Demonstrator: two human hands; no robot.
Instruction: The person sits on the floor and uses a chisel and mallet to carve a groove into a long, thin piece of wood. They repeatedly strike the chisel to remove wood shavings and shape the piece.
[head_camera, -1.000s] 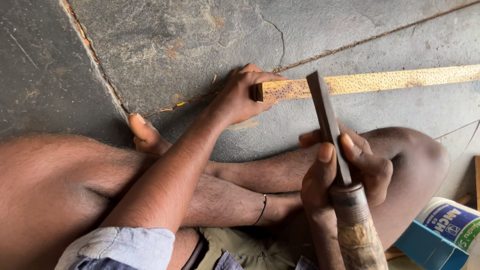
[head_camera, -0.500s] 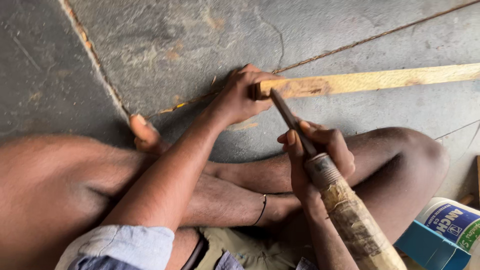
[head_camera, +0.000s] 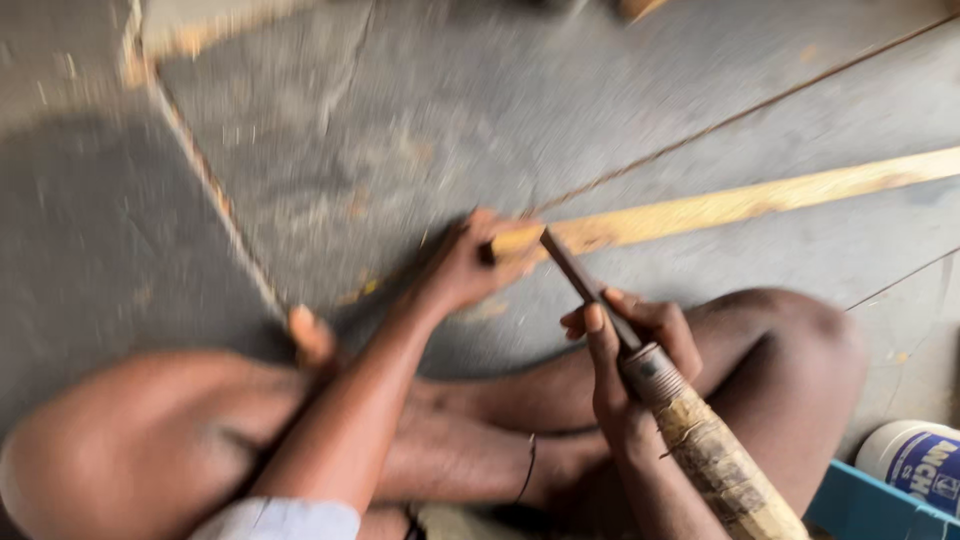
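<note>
Grey stone floor (head_camera: 330, 130) lies under a seated person. On it, the left hand (head_camera: 465, 270) is closed on the end of a yellow wooden strip (head_camera: 740, 205). Just beside it, the right hand (head_camera: 625, 345) grips a knife (head_camera: 660, 385), its blade touching that end.

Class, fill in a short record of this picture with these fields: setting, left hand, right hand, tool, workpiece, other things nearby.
setting: person sitting cross-legged on a grey stone floor; picture is motion-blurred
left hand: left hand grips the near end of the wooden strip
right hand: right hand holds the blade tool where blade meets handle
tool: dark narrow blade, thick wrapped handle, tip at the strip's held end
workpiece: long pale strip lying flat on the floor
other things nearby: white tub, blue box
</note>
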